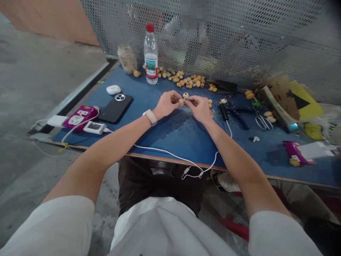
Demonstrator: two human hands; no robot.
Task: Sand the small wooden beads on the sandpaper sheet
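My left hand [169,104] pinches a small round tan piece [181,101] between thumb and fingers, above the blue table. From the other side my right hand [198,106] meets it, its fingers closed at the same spot. Just above the fingertips shows a second tan ball [185,95] with a dark hole; whether the two balls are joined I cannot tell. Right of my right hand lies a black-handled tool [224,112] with a white cable, a tan ball [223,101] near its tip. Tan balls [198,83] are heaped behind my hands.
A water bottle [151,60] stands at the back beside a clear bag [127,58]. A phone [115,108], earbud case [113,89] and purple power strip [80,118] lie left. Pliers [240,119], scissors [263,122] and cardboard [279,94] are right. Perforated metal mesh [226,42] rises behind.
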